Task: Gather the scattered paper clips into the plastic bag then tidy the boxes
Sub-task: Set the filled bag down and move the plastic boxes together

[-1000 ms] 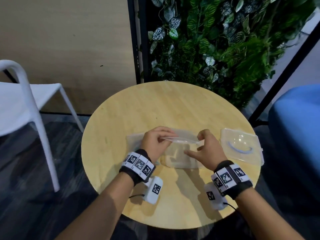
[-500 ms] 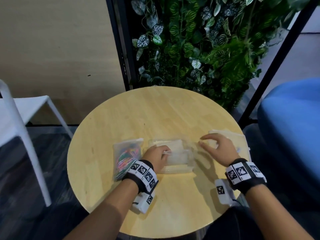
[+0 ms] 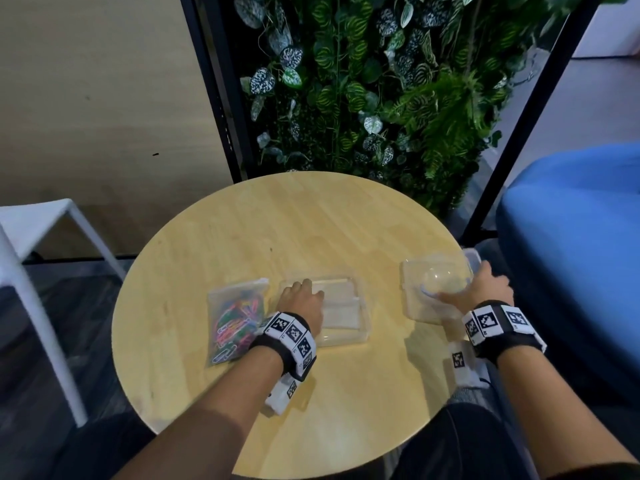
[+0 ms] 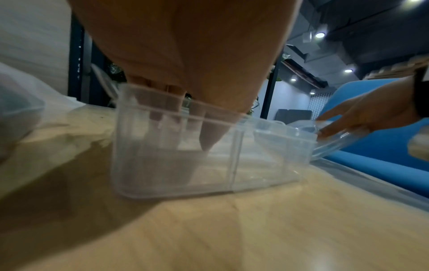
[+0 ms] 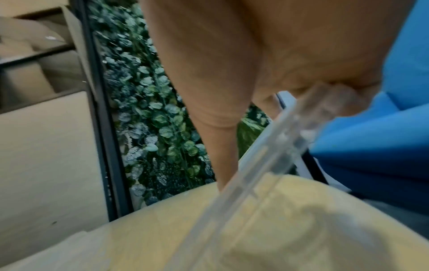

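A clear plastic bag full of coloured paper clips lies flat on the left of the round wooden table. Beside it stands an uncovered clear box. My left hand rests over its left end. In the left wrist view the fingers reach straight down inside the box and press on its floor. My right hand grips a clear domed lid at the table's right edge and holds it tilted up. The lid's rim sits between thumb and fingers.
A white chair stands to the left of the table and a blue seat close on the right. A plant wall in a black frame rises behind. Bare tabletop shows at the back and front.
A second ago both hands held the bag over the box. The bag now lies at the left, my left hand has gone into the box, and my right hand has taken up the lid.
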